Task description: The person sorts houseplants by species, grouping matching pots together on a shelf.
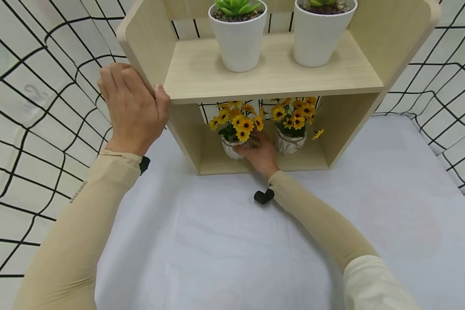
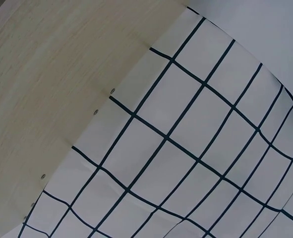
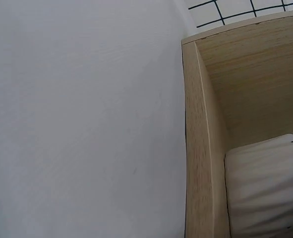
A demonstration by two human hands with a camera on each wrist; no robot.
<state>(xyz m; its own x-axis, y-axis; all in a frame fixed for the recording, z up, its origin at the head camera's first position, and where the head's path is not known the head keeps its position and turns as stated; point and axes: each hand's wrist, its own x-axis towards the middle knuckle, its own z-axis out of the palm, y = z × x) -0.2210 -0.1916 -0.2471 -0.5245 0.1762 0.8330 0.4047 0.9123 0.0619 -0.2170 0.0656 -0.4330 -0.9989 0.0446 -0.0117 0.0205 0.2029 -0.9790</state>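
My left hand (image 1: 133,107) grips the front edge of a light wooden shelf unit (image 1: 279,88) at its left side panel, thumb over the edge. In the left wrist view that side panel (image 2: 62,89) fills the upper left. Inside the lower compartment, my right hand (image 1: 262,156) holds the left flower pot (image 1: 229,149), a whitish pot with yellow artificial flowers (image 1: 242,125). Its thumb lies across the pot's front; the other fingers are partly hidden. Just right of this hand stands a second, similar flower pot (image 1: 290,143). The right wrist view shows a white ribbed pot (image 3: 265,186) inside the compartment.
Two white pots with green succulents, a left one (image 1: 238,41) and a right one (image 1: 321,36), stand on the upper shelf. Black wire grid (image 1: 27,129) rises at both sides and behind. A white cloth (image 1: 217,241) covers the surface in front.
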